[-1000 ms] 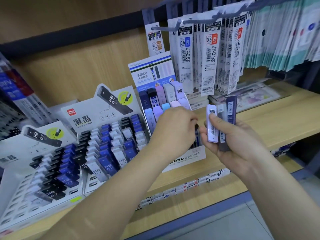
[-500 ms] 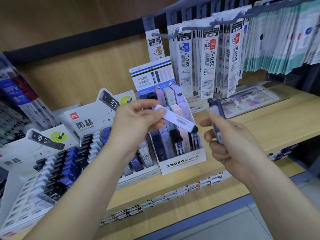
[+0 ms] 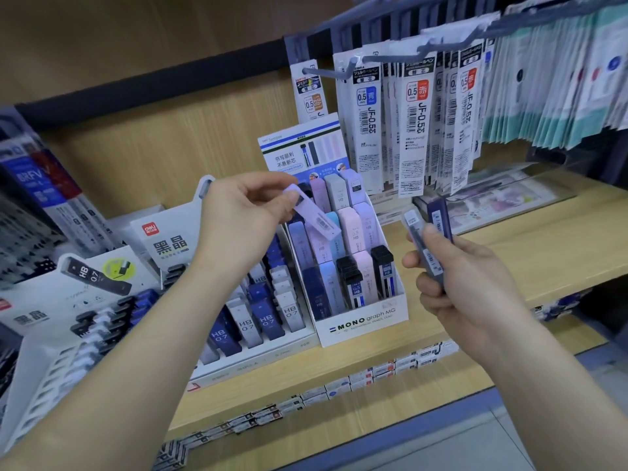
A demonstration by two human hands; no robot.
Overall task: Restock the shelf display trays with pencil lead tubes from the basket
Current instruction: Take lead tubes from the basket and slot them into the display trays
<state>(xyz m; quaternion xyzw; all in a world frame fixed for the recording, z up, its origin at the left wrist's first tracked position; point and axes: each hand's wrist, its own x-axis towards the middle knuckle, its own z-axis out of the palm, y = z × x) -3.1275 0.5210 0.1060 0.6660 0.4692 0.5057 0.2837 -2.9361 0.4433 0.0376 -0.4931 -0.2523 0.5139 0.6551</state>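
Pinching a pale lilac flat plastic lead tube [image 3: 314, 214] by its upper end between thumb and fingertips, the left hand [image 3: 244, 212] holds it slanted, lower end down to the right, in front of the upper rows of a white cardboard display tray [image 3: 365, 326]. Whether tube and tray touch cannot be told. The right hand [image 3: 472, 290], beside the tray, has its grip wrapped round a clear grey tube [image 3: 412, 220] and a dark navy tube [image 3: 438, 212], both upright, with the thumb across their fronts. The tray front reads "MONO graph MG", and pastel and black-capped tubes marked "0.5 HB" stand inside. A white tiered tray [image 3: 272, 351] to its left carries blue and grey tubes [image 3: 261, 319] printed "HB 0.7". White refill packets [image 3: 414, 130] marked "0.5" and "JF-0.5" hang above the light wooden shelf [image 3: 543, 246].
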